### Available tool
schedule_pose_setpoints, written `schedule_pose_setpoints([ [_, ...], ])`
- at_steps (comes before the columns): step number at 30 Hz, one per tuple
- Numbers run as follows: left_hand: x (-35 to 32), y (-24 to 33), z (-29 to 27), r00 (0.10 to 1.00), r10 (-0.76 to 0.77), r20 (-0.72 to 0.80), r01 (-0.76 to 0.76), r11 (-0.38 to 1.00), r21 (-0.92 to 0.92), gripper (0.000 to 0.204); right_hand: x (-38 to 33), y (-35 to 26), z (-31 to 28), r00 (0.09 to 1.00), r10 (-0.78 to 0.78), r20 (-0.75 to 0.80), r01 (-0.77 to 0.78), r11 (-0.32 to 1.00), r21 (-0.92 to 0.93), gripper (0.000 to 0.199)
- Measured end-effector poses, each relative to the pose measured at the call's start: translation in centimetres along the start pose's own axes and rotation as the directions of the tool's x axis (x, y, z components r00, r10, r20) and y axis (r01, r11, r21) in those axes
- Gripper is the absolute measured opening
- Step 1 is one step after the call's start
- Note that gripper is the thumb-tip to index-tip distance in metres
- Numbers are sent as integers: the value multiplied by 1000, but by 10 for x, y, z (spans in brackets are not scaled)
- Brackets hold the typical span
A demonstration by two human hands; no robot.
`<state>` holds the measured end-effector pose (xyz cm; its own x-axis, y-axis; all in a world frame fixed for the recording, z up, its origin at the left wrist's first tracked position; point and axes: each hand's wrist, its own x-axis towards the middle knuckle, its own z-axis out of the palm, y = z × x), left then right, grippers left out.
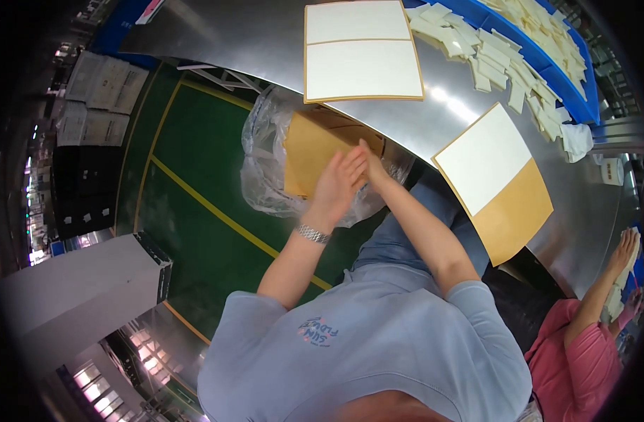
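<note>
My left hand (339, 179), with a metal watch (313, 233) at the wrist, is over a clear plastic bag (260, 165) beside the table edge. Its fingers are stretched out. Close against it is my right hand (371, 167), seen edge-on and partly hidden by the left; its visible fingers point forward and look extended. Nothing shows in either hand. Beneath them, brown paper sheets (302, 158) fill the bag's mouth. On the table, a brown sheet with two white panels (360, 69) lies flat. Another brown sheet (515, 211), white on one half, overhangs the near edge.
Loose cream pieces (501, 63) are heaped on the metal table (237, 39), beside a blue tray (589, 105) of similar pieces. A white cabinet (90, 281) and stacked boxes (100, 105) stand left. A co-worker in a red shirt (575, 359) works at the right.
</note>
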<state>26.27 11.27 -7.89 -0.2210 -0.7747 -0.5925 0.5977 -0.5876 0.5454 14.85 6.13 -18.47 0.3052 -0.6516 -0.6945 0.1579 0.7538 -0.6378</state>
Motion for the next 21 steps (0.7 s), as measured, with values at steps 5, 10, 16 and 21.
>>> schedule_pose_setpoints([
  [5, -14, 24, -59, 914, 211, -346, -176, 976, 131, 55, -64, -43, 11, 887, -196, 419, -39, 872, 489, 79],
  [10, -18, 15, -55, 920, 187, -343, -170, 982, 80, 44, -81, -49, 12, 736, -360, 574, -157, 733, 662, 69],
  [16, -14, 0, -50, 938, 198, -283, -176, 979, 103, 29, -89, -34, 7, 958, -233, 164, 199, 959, 203, 37],
  [21, -15, -11, -37, 927, 298, -227, -250, 943, 218, 20, -153, -23, 13, 858, -514, -17, 484, 817, -313, 21],
])
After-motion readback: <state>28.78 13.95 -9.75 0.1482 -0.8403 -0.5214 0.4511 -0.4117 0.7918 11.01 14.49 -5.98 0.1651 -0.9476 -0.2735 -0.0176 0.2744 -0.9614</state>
